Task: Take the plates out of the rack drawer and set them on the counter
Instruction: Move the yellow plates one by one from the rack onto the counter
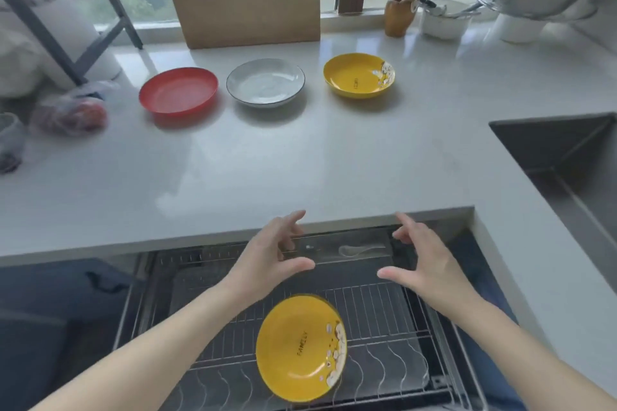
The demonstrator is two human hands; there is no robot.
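Worktop [300, 157]: red plate [178, 90], grey plate [265, 82], yellow plate [359, 75] in a row. Rack drawer [384, 317], pulled out: one yellow "FAMILY" plate [300, 347] standing tilted in the wires. Left hand [270, 257] and right hand [424, 260]: both released, fingers spread, hovering above the drawer, holding nothing.

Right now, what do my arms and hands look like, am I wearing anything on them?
Both forearms are bare as far as the frame shows: no sleeves, gloves or watch. The left hand and right hand show no rings or bracelets that I can make out. Nails look short and unpainted.
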